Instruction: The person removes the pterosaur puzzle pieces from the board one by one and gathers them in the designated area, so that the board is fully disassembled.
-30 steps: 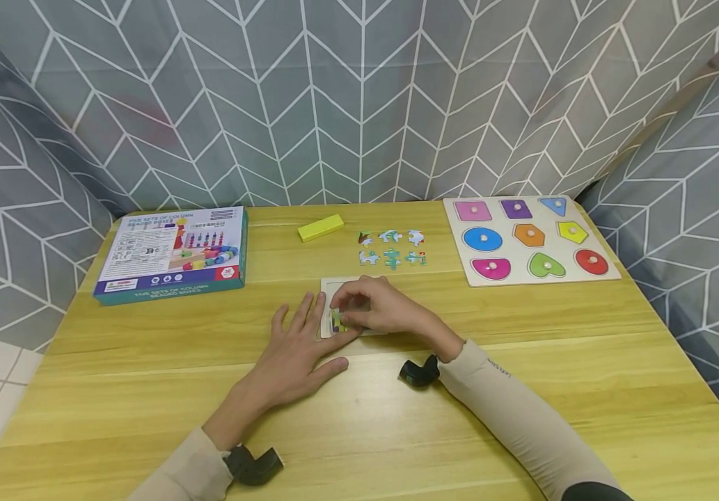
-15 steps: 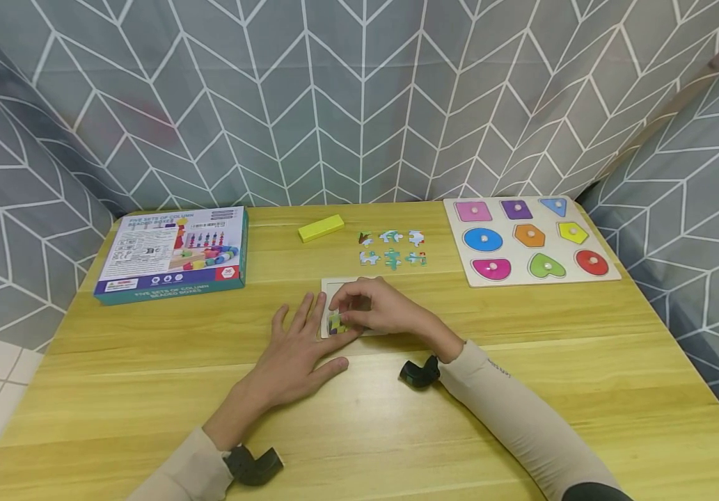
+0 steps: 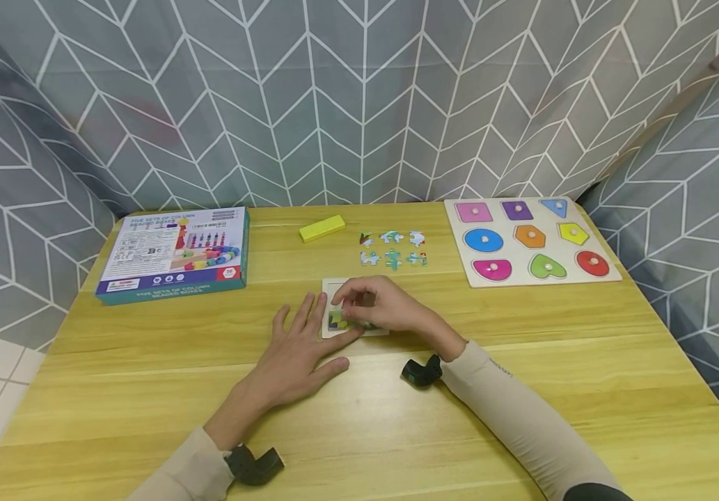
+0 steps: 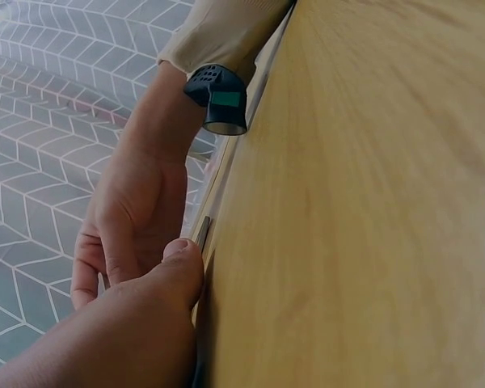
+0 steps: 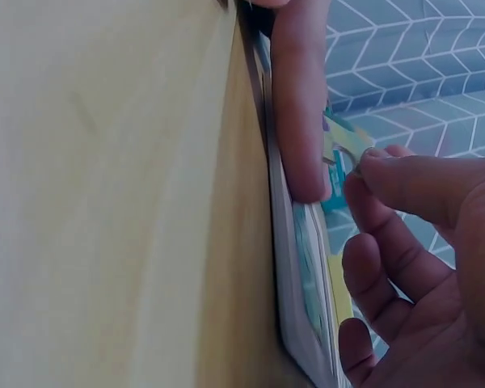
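My left hand [image 3: 296,351] lies on the table with its fingers spread. Its fingertips rest at the left and lower edges of a small pale puzzle tray [image 3: 328,300]. Over the tray, my right hand [image 3: 387,304] pinches a thin yellow-green jigsaw piece [image 5: 347,137] between thumb and index finger, seen tilted in the right wrist view. Some green and yellow puzzle pieces [image 3: 336,322] show low in the tray; the right hand hides much of the rest. In the left wrist view the right hand's curled fingers [image 4: 121,250] appear beyond the left thumb [image 4: 174,279].
Behind the tray lie several loose jigsaw pieces [image 3: 392,259] in two rows. A yellow block [image 3: 322,229] sits further back. On the left is a toy box [image 3: 171,254]; a shape-knob board [image 3: 559,278] lies on the right. A patterned curtain [image 3: 359,104] borders the table's back.
My right fingers have shifted slightly over the tray, and more green-yellow picture shows along its lower part. The left hand stays in place.
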`<action>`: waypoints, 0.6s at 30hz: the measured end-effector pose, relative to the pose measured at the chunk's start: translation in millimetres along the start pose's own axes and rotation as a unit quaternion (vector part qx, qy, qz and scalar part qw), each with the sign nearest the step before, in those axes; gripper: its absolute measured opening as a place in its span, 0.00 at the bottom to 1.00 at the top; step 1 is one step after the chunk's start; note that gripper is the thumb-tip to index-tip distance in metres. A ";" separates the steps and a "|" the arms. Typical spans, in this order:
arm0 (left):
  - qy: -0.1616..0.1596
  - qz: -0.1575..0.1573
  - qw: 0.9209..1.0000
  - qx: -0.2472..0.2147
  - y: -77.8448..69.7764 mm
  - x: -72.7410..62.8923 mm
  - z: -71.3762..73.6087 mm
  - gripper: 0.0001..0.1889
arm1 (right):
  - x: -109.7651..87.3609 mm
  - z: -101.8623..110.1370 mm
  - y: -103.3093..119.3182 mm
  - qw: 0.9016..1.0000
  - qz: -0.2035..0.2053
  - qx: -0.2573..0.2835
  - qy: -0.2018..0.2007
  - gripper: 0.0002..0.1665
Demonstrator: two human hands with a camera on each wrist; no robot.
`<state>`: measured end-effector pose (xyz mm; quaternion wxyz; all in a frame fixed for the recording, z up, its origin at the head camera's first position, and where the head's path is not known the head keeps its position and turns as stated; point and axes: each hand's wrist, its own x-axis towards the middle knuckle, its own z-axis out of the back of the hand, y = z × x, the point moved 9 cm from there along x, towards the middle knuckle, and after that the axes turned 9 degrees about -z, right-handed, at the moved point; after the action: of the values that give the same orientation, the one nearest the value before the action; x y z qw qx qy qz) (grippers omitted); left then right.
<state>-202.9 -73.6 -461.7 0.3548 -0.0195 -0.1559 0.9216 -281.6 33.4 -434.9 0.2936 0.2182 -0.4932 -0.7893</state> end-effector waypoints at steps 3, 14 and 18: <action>0.000 0.002 1.000 0.000 0.6 0.1 0.1 0.26 | -0.6 7.2 -1.0 1.000 0.002 -0.001 -0.015 0.10; -0.023 0.004 1.000 -0.005 5.8 -0.6 5.9 0.24 | -6.8 37.0 -1.5 0.997 -0.018 -0.036 -0.072 0.11; -0.042 0.003 0.999 -0.006 10.8 -3.7 9.6 0.24 | -9.7 48.6 -3.3 0.995 -0.034 -0.033 -0.091 0.11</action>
<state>-208.6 -86.3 -456.1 0.3455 0.0165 -0.1761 0.9216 -306.2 72.7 -417.0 0.2275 0.1518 -0.4837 -0.8314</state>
